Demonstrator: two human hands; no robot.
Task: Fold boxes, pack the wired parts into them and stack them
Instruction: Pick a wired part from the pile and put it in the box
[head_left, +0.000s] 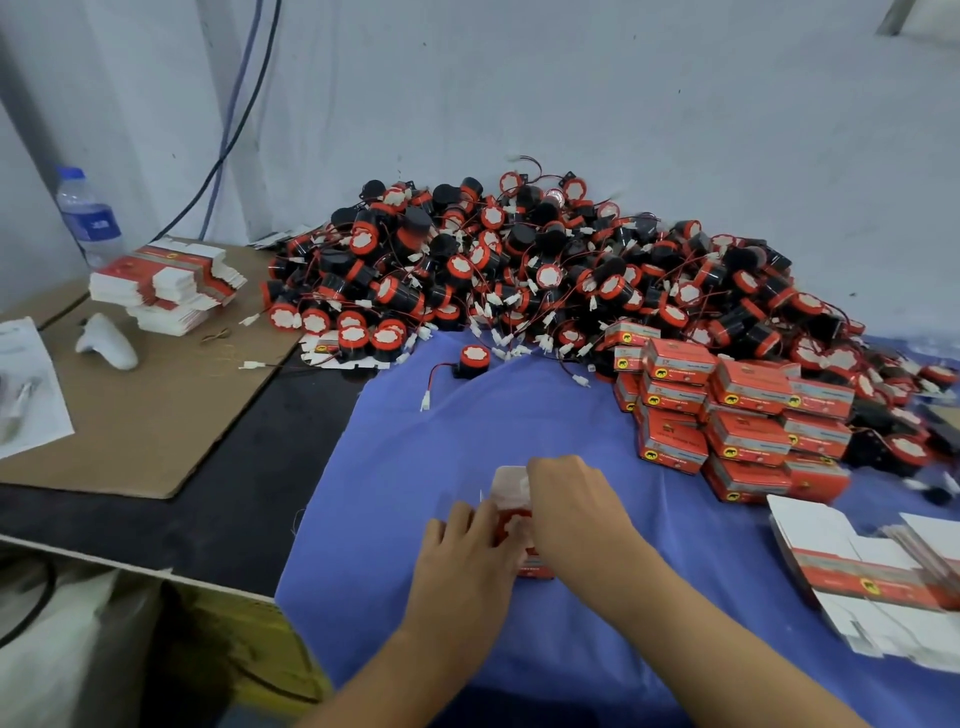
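My left hand grips the red box from nine o'clock and my right hand curls onto it from three. Its open flap points twelve, with the packed stack at two.

Both bare forearms come in from the bottom edge of the frame and converge a little below its centre. The left forearm climbs from the bottom middle, leaning up and to the right; the right one runs in from the lower right, slanting up and to the left. The left hand grips a small box from the left with bent fingers. The right hand, knuckles up, curls its fingers down over the box's right side.
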